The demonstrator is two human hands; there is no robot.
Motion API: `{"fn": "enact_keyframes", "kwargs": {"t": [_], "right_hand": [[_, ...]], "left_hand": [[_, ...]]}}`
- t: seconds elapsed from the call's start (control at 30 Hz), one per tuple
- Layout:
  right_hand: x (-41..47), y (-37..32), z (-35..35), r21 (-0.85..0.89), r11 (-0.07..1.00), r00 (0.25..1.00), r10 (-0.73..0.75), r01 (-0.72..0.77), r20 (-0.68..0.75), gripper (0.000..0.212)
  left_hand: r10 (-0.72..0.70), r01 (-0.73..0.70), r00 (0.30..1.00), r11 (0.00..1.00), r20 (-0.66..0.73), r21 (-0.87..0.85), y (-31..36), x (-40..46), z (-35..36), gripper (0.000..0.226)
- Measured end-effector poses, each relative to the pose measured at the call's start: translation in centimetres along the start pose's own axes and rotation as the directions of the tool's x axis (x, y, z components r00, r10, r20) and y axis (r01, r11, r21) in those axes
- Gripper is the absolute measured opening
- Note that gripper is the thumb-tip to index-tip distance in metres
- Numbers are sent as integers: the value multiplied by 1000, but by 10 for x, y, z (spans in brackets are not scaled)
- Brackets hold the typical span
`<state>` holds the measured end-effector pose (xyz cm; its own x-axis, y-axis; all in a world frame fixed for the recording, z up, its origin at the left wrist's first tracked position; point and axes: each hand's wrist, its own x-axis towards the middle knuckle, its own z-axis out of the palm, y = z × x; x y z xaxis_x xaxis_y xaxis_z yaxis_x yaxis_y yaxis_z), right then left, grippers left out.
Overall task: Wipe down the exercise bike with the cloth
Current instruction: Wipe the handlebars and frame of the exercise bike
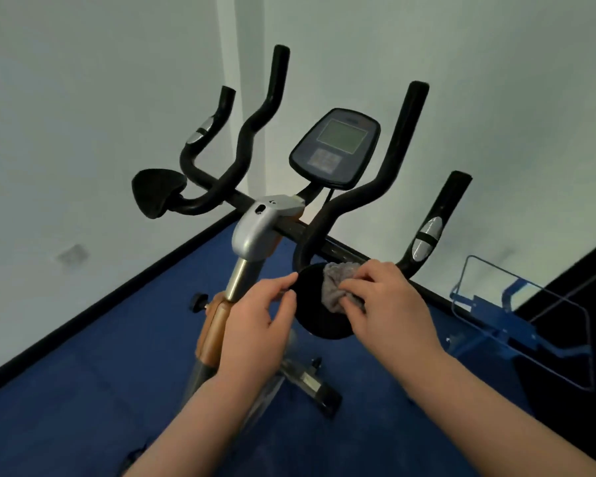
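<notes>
The exercise bike (255,228) stands in front of me with black curved handlebars, a grey console (336,148) and a silver-and-orange stem. A round black elbow pad (315,318) sits on the near right end of the handlebar. My right hand (389,304) presses a crumpled grey cloth (334,287) against the pad's top. My left hand (258,321) grips the pad's left edge between thumb and fingers. A second black pad (157,192) shows at the left end.
The bike stands on blue carpet (100,373) in a corner of white walls with a black skirting. A blue metal frame with a wire rack (516,318) stands close on the right. The bike's foot bar (310,380) lies below my hands.
</notes>
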<state>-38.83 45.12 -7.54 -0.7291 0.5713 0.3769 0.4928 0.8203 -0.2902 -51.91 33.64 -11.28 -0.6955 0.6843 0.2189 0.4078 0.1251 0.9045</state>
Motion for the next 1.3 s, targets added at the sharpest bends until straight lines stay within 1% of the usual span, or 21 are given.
{"fn": "enact_keyframes", "kwargs": {"t": [0.1, 0.13, 0.2, 0.3, 0.37, 0.43, 0.47, 0.53, 0.57, 0.67, 0.73, 0.8, 0.87, 0.93, 1.0, 1.07, 1.1, 1.13, 1.17, 1.23, 1.3], "right_hand": [[1, 0, -5, -12, 999, 998, 54, -53, 41, 13], [4, -1, -6, 20, 997, 997, 68, -69, 36, 13], [8, -7, -2, 66, 996, 997, 67, -65, -29, 13], [0, -22, 12, -17, 999, 998, 34, -35, -47, 15], [-7, -18, 12, -54, 997, 999, -54, 54, -6, 14], [-12, -10, 7, -32, 996, 996, -86, 87, 20, 14], [-13, -9, 4, 4, 998, 998, -61, 61, 14, 14], [-11, -16, 7, 80, 997, 999, 10, -6, -47, 14], [-11, -23, 14, 83, 996, 996, 32, -25, -83, 14], [-16, -38, 40, -30, 999, 986, 38, -43, -162, 15], [-21, -37, 46, -60, 998, 979, -9, -3, -202, 13], [-26, -30, 44, -105, 988, 970, -129, 109, -205, 9], [-30, -22, 38, -162, 963, 960, -240, 217, -143, 8], [-36, -17, 29, -166, 950, 957, -279, 263, -81, 11], [-38, -11, 15, -64, 975, 972, -219, 214, -81, 15], [-26, -7, -1, 115, 991, 989, -49, 65, -139, 15], [-16, -8, -5, 178, 984, 984, 33, -1, -175, 14], [-4, -11, -5, 203, 978, 975, 93, -51, -200, 13], [6, -16, 0, 192, 977, 971, 129, -90, -204, 13], [12, -30, 18, 107, 983, 970, 165, -148, -180, 12], [2, -37, 30, 2, 992, 981, 128, -129, -143, 10]], "left_hand": [[8, -7, 997, 1000, 82, -13, -5, 3, -8, 29], [9, -7, 994, 1000, 105, -23, -7, 4, -11, 30], [17, -6, 989, 997, 149, -75, -10, 4, -15, 32], [25, 9, 979, 986, 203, -165, -14, 3, -18, 35], [17, 32, 973, 979, 232, -203, -16, 5, -20, 35], [17, 39, 964, 978, 265, -207, -18, 7, -23, 35], [20, 39, 960, 978, 279, -205, -19, 8, -25, 35], [31, 36, 951, 977, 307, -210, -22, 11, -28, 35], [29, 43, 946, 976, 323, -213, -24, 12, -29, 35], [25, 70, 933, 966, 358, -249, -27, 13, -30, 34], [37, 69, 933, 958, 359, -278, -28, 12, -30, 35], [49, 64, 934, 952, 355, -300, -29, 10, -27, 36], [56, 63, 936, 944, 348, -323, -30, 9, -25, 36], [63, 54, 937, 945, 343, -323, -31, 11, -26, 35], [65, 52, 930, 951, 362, -304, -31, 13, -28, 34], [72, 51, 926, 948, 370, -313, -31, 16, -30, 34], [73, 53, 929, 944, 362, -325, -31, 17, -30, 33], [71, 55, 935, 940, 349, -338, -30, 17, -29, 33], [70, 52, 942, 936, 329, -349, -30, 17, -27, 32], [71, 39, 956, 931, 286, -362, -30, 15, -24, 31], [68, 33, 965, 927, 255, -374, -28, 14, -21, 30]]}}
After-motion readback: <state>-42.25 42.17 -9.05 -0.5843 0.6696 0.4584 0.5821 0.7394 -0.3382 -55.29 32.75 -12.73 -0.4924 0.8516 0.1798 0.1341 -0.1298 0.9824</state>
